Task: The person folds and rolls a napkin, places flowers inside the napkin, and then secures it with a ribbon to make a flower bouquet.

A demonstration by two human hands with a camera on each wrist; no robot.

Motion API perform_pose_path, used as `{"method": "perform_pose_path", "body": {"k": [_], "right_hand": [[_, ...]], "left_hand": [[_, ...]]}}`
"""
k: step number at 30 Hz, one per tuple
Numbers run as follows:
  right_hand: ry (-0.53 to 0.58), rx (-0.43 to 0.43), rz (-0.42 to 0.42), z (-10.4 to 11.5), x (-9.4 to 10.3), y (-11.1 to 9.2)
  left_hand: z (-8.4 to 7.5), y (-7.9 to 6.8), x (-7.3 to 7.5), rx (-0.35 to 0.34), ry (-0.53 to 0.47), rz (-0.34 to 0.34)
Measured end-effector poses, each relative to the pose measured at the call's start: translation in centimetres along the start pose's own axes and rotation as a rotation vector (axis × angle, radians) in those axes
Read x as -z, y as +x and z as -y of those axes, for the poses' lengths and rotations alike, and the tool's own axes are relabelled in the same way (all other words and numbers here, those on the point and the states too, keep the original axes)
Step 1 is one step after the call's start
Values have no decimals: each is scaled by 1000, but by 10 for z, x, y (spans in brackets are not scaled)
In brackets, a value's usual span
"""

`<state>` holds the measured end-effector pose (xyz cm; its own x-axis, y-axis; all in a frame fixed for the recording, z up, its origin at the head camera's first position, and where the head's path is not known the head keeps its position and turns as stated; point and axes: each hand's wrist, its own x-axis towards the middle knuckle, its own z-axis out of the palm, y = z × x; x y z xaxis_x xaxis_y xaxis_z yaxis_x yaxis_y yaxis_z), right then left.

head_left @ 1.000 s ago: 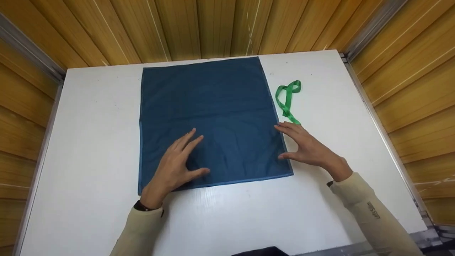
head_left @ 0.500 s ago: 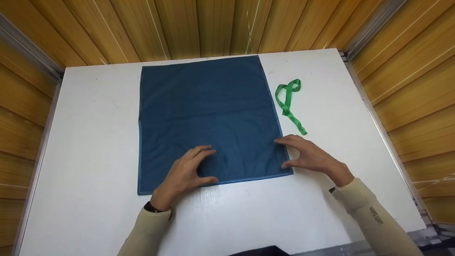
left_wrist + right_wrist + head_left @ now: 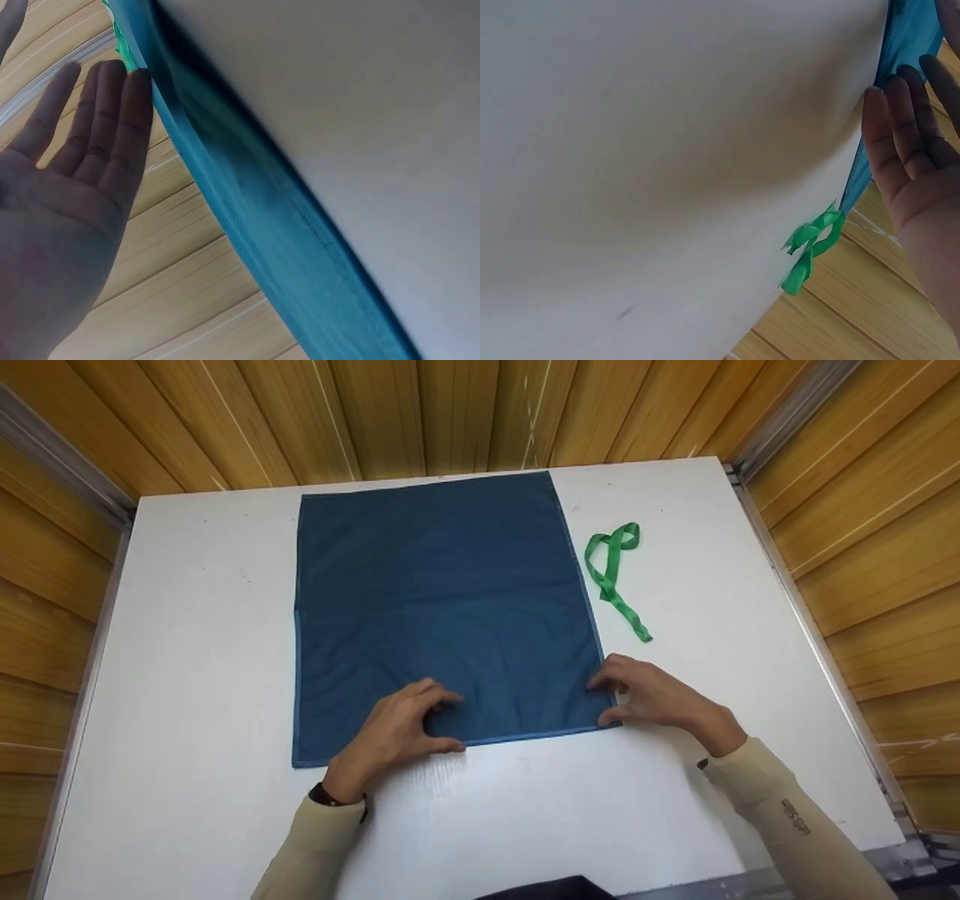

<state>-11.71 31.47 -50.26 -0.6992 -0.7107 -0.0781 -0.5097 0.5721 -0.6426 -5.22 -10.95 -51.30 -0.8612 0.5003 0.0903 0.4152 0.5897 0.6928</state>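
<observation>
A dark blue cloth (image 3: 450, 585) lies spread flat on the white table, with a crease running across its middle. Over the cloth's near edge is my left hand (image 3: 394, 731), its thumb at the hem and its fingers apart from the thumb above the fabric. My right hand (image 3: 660, 697) is at the near right corner, fingertips on the cloth's side and thumb tip beside the corner, with a gap between them. In the left wrist view the fingers (image 3: 101, 127) are extended near the cloth's edge. The right wrist view has the right fingers (image 3: 889, 139) bent slightly beside the blue cloth (image 3: 911, 45).
To the right of the cloth a green ribbon (image 3: 611, 574) lies loosely looped on the white table (image 3: 202, 660). Wood-patterned panels (image 3: 450, 420) stand around the back and sides. A dark item (image 3: 555, 889) shows at the bottom edge of the head view.
Both hands have come nearer to the cloth's front edge, the left one also shifting right. Their fingers have drawn closer to the thumbs. The ribbon's lower end is now uncovered.
</observation>
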Motion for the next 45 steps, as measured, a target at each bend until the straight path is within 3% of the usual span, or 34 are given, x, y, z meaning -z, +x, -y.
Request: {"method": "perform_pose_path", "body": {"k": [6,16,24,29,37,45], "right_hand": [[-2,-29,62,-1,-2,0],[-32,6,89,-5,-3,0],[29,60,35,-4,2,0],[90,16,-6,2,12,2],[58,-41,-2,15,28,6],[39,-29,11,18,35,7]], "left_hand": [[0,1,-2,4,98,54],[0,6,-9,-32,184,40],[0,5,-10,-51,192,35],[2,5,-10,-91,217,10],[2,3,-11,-125,231,-40],[2,0,-10,-92,191,-72]]}}
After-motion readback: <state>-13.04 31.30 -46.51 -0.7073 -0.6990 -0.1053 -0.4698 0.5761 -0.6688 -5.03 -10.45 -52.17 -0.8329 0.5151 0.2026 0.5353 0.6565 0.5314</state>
